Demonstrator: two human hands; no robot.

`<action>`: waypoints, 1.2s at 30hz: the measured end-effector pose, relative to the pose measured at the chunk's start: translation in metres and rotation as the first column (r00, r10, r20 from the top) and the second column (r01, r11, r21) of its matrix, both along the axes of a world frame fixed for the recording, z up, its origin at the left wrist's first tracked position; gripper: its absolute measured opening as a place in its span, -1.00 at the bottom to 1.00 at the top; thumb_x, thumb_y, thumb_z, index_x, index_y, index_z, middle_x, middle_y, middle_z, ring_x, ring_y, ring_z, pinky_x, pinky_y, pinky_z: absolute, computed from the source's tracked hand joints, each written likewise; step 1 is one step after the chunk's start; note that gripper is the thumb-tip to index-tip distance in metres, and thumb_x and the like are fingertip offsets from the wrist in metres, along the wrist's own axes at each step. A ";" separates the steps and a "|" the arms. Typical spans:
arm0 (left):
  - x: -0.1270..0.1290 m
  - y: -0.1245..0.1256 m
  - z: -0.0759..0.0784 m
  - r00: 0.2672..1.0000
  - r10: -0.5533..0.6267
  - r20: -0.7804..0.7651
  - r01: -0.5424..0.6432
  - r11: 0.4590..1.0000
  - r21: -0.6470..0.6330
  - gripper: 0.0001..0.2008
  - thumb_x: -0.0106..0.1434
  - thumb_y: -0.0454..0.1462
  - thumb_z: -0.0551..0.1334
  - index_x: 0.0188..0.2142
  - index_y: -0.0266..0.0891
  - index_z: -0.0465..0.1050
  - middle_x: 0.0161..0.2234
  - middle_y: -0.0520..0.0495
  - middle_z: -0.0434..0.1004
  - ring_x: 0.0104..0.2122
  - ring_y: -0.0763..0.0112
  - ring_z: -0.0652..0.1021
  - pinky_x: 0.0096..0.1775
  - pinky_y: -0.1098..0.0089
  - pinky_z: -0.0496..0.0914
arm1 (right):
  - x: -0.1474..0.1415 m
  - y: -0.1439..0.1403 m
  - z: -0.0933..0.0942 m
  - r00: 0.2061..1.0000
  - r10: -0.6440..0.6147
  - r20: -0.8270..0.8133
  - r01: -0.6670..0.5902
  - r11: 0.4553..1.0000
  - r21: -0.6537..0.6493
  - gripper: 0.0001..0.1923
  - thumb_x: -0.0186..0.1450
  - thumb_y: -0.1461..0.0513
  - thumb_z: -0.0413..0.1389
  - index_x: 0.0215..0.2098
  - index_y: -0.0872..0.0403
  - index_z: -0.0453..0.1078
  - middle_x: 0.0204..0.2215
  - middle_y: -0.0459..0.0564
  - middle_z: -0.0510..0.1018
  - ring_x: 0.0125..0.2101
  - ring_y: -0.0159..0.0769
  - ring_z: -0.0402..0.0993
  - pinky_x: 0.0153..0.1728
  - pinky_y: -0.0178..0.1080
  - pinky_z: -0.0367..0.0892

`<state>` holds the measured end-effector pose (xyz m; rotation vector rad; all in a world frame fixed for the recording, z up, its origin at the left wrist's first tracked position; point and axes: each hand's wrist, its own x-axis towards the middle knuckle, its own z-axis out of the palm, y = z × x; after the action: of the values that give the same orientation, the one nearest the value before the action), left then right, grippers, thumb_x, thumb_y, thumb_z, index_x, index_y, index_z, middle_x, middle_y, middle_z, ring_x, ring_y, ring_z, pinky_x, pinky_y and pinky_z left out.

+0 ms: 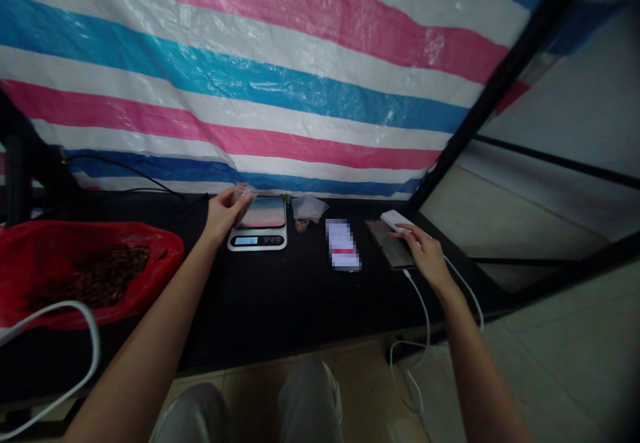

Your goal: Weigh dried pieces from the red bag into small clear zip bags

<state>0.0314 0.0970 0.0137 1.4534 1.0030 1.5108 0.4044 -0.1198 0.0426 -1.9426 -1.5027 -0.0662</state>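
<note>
My left hand [227, 211] is closed on a small clear plastic bag [249, 191], held at the left edge of a white digital kitchen scale [260, 224]. The scale's display [247, 241] is lit, but its figures are too small to read. My right hand [419, 246] rests with fingers stretched out over a dark phone [390, 244], fingertips at its surface. A white cable plugs into that phone's near end. Between the hands lies a second phone [343, 245] with a lit, blurred screen. Just right of the scale sits another clear bag [309, 208] with something brown in it.
A red plastic bag [165, 243] full of small dark brown pieces [107, 276] stands open at the left of the black table [280, 309]. A white power strip [397, 217] lies behind the right phone. Striped sheeting [280, 96] hangs behind; a black frame borders the right.
</note>
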 end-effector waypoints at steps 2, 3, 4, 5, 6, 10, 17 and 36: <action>0.001 0.001 0.000 1.000 -0.007 -0.016 0.007 1.000 0.001 -0.54 -0.10 -0.08 0.33 -0.22 -0.30 0.48 -0.30 -0.11 0.56 -0.31 0.29 0.53 -0.21 0.35 0.40 | 0.023 -0.006 -0.014 0.998 -0.020 0.064 0.026 0.995 -0.093 -0.63 0.30 0.09 -0.18 -0.06 -0.01 0.33 -0.25 0.00 0.58 -0.13 -0.15 0.42 -0.09 -0.13 0.19; 0.001 0.001 -0.001 1.000 -0.007 -0.016 0.007 1.000 0.005 -0.55 -0.10 -0.08 0.33 -0.23 -0.29 0.49 -0.30 -0.10 0.56 -0.31 0.29 0.53 -0.22 0.36 0.40 | 0.028 -0.006 -0.021 0.992 -0.035 0.122 0.052 0.989 -0.136 -0.62 0.30 0.09 -0.18 -0.06 -0.02 0.34 -0.22 0.00 0.57 -0.12 -0.14 0.41 -0.08 -0.09 0.17; 0.001 0.002 -0.001 1.000 -0.006 -0.014 0.006 1.000 0.010 -0.56 -0.10 -0.09 0.32 -0.23 -0.28 0.49 -0.31 -0.09 0.56 -0.32 0.29 0.53 -0.24 0.38 0.40 | 0.031 -0.003 -0.026 0.982 -0.047 0.182 0.079 0.982 -0.172 -0.62 0.30 0.09 -0.19 -0.07 -0.02 0.35 -0.19 0.00 0.56 -0.10 -0.12 0.40 -0.06 -0.06 0.13; 0.001 0.002 -0.001 1.000 -0.005 -0.014 0.005 1.000 0.015 -0.57 -0.10 -0.09 0.32 -0.24 -0.27 0.49 -0.31 -0.08 0.56 -0.32 0.29 0.53 -0.25 0.39 0.40 | 0.031 0.000 -0.030 0.970 -0.055 0.237 0.104 0.974 -0.199 -0.63 0.31 0.09 -0.19 -0.07 -0.03 0.36 -0.16 0.00 0.54 -0.08 -0.12 0.39 -0.05 -0.03 0.10; 0.001 0.002 -0.001 1.000 -0.003 -0.014 0.003 1.000 0.015 -0.58 -0.10 -0.10 0.32 -0.24 -0.27 0.50 -0.31 -0.07 0.56 -0.31 0.28 0.53 -0.27 0.40 0.41 | 0.031 0.005 -0.032 0.958 -0.061 0.280 0.126 0.967 -0.220 -0.62 0.32 0.09 -0.20 -0.07 -0.04 0.36 -0.14 0.00 0.53 -0.08 -0.12 0.39 -0.04 -0.01 0.08; 0.001 0.000 0.002 0.999 -0.003 -0.033 0.003 1.000 -0.001 -0.59 -0.11 -0.10 0.33 -0.27 -0.29 0.50 -0.30 -0.09 0.56 -0.30 0.28 0.53 -0.29 0.42 0.41 | 0.029 0.023 -0.034 0.942 -0.077 0.326 0.171 0.947 -0.271 -0.60 0.33 0.09 -0.23 -0.03 0.00 0.32 -0.18 0.04 0.55 -0.11 -0.13 0.42 -0.02 -0.01 0.06; 0.001 -0.002 0.003 0.999 -0.023 -0.039 0.023 1.000 0.006 -0.60 -0.10 -0.09 0.33 -0.28 -0.28 0.49 -0.33 -0.10 0.56 -0.34 0.33 0.53 -0.30 0.41 0.42 | 0.034 0.016 -0.029 0.982 -0.157 0.105 0.161 0.986 -0.031 -0.63 0.31 0.16 -0.18 0.03 0.00 0.23 -0.06 0.00 0.48 -0.06 -0.17 0.38 0.00 -0.06 0.10; -0.006 0.008 -0.001 1.000 0.015 0.010 -0.016 0.997 0.079 -0.67 0.01 -0.11 0.27 -0.28 -0.28 0.47 -0.33 -0.08 0.54 -0.32 0.40 0.52 -0.20 0.39 0.39 | -0.153 0.093 -0.024 0.926 0.073 0.370 0.014 0.974 -0.225 -0.55 0.17 -0.02 0.07 -0.10 0.07 0.37 -0.16 0.13 0.46 -0.10 -0.03 0.25 -0.16 -0.05 0.09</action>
<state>0.0257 0.1046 0.0123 1.4955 0.9605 1.5831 0.2512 -0.0267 0.0185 -2.1754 -1.8563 -0.2834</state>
